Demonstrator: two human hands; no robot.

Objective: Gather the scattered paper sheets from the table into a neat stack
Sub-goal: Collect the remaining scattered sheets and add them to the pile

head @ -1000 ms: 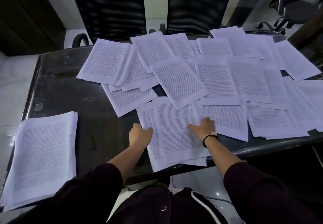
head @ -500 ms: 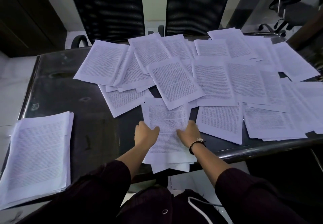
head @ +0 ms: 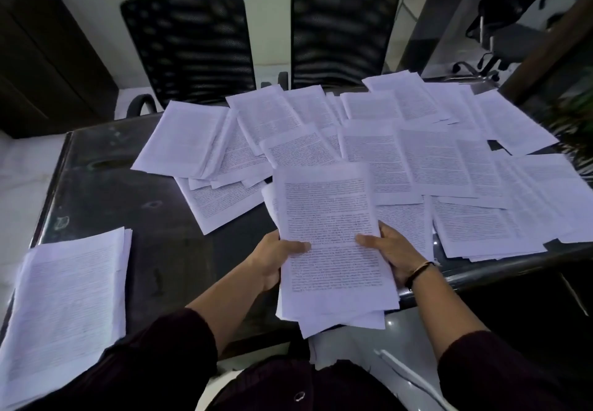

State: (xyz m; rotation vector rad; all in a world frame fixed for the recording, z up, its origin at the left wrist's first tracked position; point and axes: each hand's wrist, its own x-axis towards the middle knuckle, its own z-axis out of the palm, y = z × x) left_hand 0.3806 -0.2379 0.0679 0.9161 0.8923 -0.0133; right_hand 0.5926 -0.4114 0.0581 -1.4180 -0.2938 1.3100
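Held low in the frame's centre: a bundle [head: 333, 243] of a few sheets, lifted off the tabletop [head: 106, 198], edges uneven at the bottom. Pinched on its left edge by the left hand [head: 276, 259], thumb on top; pinched likewise on the right edge by the right hand [head: 390, 253]. Judged a collecting step, mid-task. At lower left, lay the stack [head: 64, 308], well apart from the bundle. Further back, across centre and right, lay loose sheets [head: 426, 160], overlapping, many ungathered. Next, probably: squaring the bundle, then carrying it left onto the stack, edges matched. Beyond the tabletop stood two chairs [head: 192, 44].
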